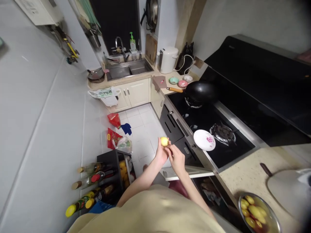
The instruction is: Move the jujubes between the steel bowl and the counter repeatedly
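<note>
Just below the middle of the frame, the left hand (pixel 161 153) holds a small yellow fruit (pixel 164 141) at its fingertips, fingers closed around its lower side so the fruit sits above the palm. The right hand (pixel 177 158) comes in from the lower right, its fingers touching the fruit's right edge; whether they pinch it cannot be told. Both hands hover over the white floor tiles (pixel 143 129), left of the black stove (pixel 209 129). A white plate (pixel 204 140) rests on the stove's front edge, right of the hands. At lower right, a metal bowl (pixel 259 215) holds more yellow fruit in water.
</note>
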A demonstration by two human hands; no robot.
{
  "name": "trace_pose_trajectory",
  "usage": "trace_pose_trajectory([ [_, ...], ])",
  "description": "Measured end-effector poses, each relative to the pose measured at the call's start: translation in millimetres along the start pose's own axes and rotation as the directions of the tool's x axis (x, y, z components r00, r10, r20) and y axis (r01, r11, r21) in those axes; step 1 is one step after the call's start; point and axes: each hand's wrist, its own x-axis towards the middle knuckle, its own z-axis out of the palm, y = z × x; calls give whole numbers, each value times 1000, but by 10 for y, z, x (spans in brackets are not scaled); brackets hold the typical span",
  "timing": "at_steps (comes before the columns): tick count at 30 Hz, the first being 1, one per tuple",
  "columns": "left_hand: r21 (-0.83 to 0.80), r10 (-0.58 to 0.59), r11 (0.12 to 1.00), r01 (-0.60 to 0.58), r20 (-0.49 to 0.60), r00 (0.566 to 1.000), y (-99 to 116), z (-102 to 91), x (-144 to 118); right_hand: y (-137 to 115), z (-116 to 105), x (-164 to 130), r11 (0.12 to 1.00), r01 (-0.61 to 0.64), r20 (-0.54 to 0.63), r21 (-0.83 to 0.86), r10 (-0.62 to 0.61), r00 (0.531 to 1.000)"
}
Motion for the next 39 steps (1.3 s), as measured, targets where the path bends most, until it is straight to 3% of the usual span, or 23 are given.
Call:
trace_pose_trajectory([
  [5,11,-25,1000,24,80,996,23,315,-47,67,-52,188,997,20,25,-74,-19,1000],
  [11,42,16,999,-20,81,997,-187,685,199,483,-289,379,999,40,41,-7,-40,998],
  [15,16,6,1000,-7,74,997,-328,767,353,768,-455,466,997,54,88,54,-58,994],
  [18,-49,-48,997,51,60,997,-313,763,341,808,-511,460,996,32,112,83,-41,993],
  [23,-79,-47,996,51,47,998,-38,733,138,459,-391,428,988,-39,66,152,30,997],
  [31,-166,77,984,-57,114,991,829,591,-220,-268,45,734,888,-21,62,459,-8,998],
  [36,-248,233,943,-222,17,972,1321,420,-419,-690,345,928,843,55,40,535,-90,995],
  [39,-302,300,903,-306,-67,952,1519,356,-534,-880,467,1054,874,157,-33,460,-160,987],
])
